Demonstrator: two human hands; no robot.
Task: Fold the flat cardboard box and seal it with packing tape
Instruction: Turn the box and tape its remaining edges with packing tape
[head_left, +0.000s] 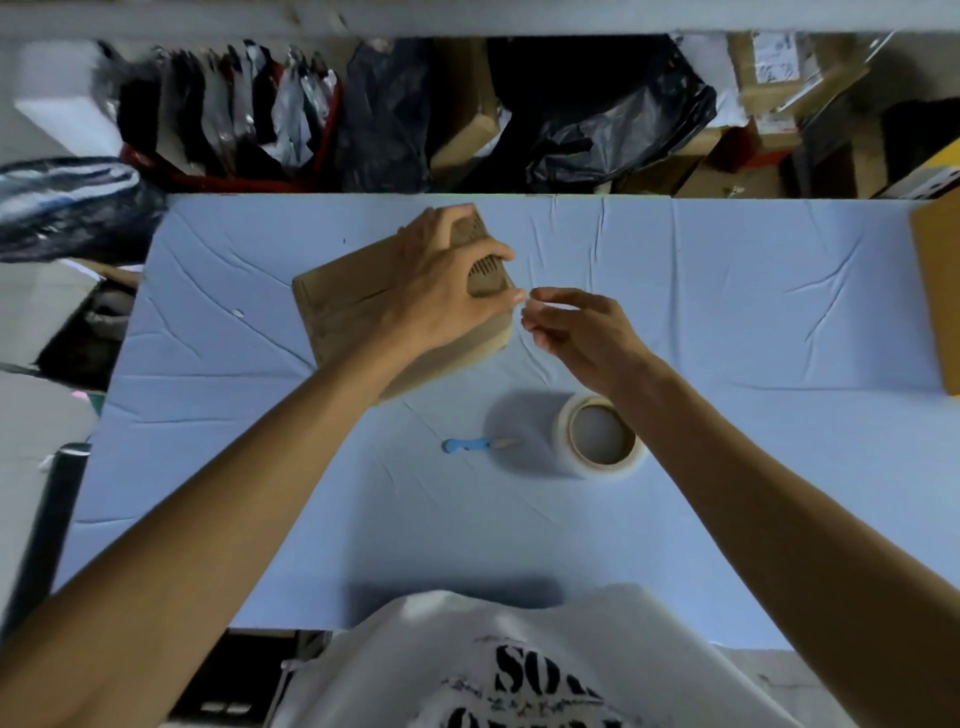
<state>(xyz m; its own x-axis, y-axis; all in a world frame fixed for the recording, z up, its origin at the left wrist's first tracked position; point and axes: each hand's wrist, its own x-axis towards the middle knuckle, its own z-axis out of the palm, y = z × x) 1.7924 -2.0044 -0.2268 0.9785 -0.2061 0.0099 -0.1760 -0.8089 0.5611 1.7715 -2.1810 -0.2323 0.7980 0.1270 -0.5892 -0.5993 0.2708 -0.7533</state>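
A folded brown cardboard box (348, 312) stands on the blue-covered table (727, 312), tilted at an angle. My left hand (447, 275) lies over its top right part and grips it, fingers wrapped over the far edge. My right hand (576, 332) hovers just right of the box, thumb and forefinger pinched together next to my left thumb; what they pinch is too faint to tell, possibly clear tape. A roll of clear packing tape (602, 436) stands on the table below my right wrist. A small blue-handled cutter (475, 445) lies left of the roll.
Another cardboard piece (937, 291) lies at the table's right edge. Behind the far edge are black bags (613, 119), hanging clothes and stacked boxes (779, 78). A dark bag (67, 208) bulges at the far left. My white printed shirt (519, 670) is at the near edge.
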